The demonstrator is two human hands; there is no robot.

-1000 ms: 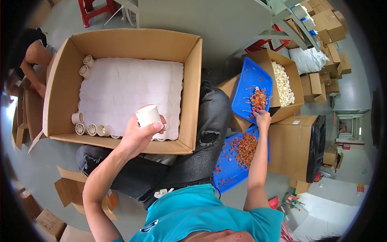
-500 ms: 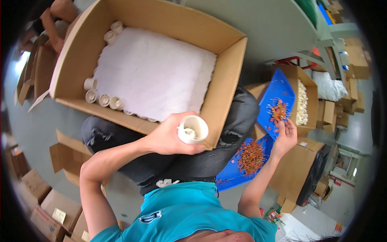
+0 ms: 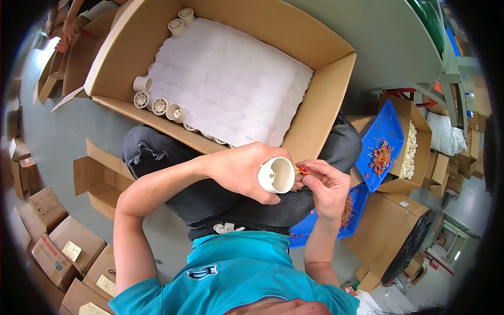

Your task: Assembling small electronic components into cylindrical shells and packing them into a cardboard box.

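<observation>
My left hand grips a white plastic cup-shaped part, its open mouth facing up and a small post visible inside. Close to the cup's right side, my right hand pinches a small red piece with an orange, wire-like stem. The stem's tip is at the cup's rim; whether it touches cannot be made out. A large cardboard box rests across my legs, lined with a white sheet. Several similar white cups stand or lie along its left and near edges.
To the right, an upper blue tray and a lower blue tray hold piles of red-orange wired pieces. Beside them a carton contains small cream parts. More cartons stand lower left. Another person's hand appears top left.
My right hand has moved left from the upper blue tray to the cup, bringing a small red piece. The whole view has shifted, with the box and cup now farther right.
</observation>
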